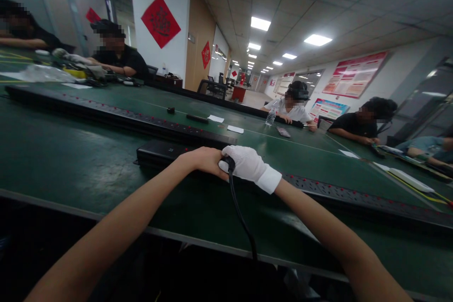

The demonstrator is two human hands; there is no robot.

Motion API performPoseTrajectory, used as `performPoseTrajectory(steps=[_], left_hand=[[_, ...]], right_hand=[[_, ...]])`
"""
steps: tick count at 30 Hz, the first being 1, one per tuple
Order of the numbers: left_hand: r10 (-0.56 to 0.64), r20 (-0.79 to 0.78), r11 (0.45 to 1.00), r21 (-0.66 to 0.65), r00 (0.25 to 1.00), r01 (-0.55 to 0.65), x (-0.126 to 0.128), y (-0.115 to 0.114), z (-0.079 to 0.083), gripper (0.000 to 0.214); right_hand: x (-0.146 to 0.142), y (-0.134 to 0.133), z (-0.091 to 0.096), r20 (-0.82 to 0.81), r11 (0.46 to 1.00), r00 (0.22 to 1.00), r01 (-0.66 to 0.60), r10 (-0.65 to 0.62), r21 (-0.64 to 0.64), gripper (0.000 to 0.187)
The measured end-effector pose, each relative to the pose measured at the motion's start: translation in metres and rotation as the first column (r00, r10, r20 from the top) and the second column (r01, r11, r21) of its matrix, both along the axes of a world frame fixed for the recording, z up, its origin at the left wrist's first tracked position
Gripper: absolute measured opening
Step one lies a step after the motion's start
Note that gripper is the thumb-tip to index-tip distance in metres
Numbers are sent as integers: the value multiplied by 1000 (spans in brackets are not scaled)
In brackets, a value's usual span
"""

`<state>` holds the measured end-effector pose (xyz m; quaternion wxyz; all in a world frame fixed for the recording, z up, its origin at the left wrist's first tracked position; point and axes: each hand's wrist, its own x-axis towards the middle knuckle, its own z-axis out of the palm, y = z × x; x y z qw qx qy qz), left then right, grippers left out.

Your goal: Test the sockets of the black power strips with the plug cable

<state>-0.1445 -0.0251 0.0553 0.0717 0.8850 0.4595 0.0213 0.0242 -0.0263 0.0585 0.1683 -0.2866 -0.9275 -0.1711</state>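
Observation:
A long black power strip [336, 198] with rows of sockets and small red dots lies on the green table before me. My left hand [207, 160], bare, is wrapped over the strip left of its middle; its fingertips are partly hidden behind the other hand. In a white glove, my right hand [244, 163] pinches a black plug [230, 164] right beside my left hand, over the strip. From the plug a black cable [239, 212] hangs toward me and over the table's near edge. Whether the plug sits in a socket is hidden.
A second black power strip [116, 115] lies farther back to the left. Beyond it are a small black piece [171, 110], white paper slips [235, 129], a phone-like object [283, 132] and a clear bottle [271, 115]. Several people sit around the table.

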Motion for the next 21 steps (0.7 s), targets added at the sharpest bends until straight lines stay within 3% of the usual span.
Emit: performPoseTrajectory(steps=[5,7,11,14,17,21], left_hand=[[19,-7,997,78,1000,-18,-3,-2,3,73],[28,1,999,35,1000,-28,-4,-2,2,71],[87,-3,990,-112,996,-86,-9,3,1,71],[56,46,985,-165,997,-48,-18,9,3,68],[-2,134,976,-215,991,31,-29,15,7,65],[17,144,967,-255,989,20,-43,22,7,62]], right_hand=[[-3,3,-2,-8,988,989,147,-146,42,45],[-1,3,-4,-40,979,978,203,-203,16,48],[1,5,-8,-157,979,968,186,-197,-78,44],[1,4,-9,-223,979,956,171,-192,-108,41],[0,1,-7,-232,978,952,176,-198,-109,40],[-1,-5,0,-233,982,955,178,-186,-56,40]])
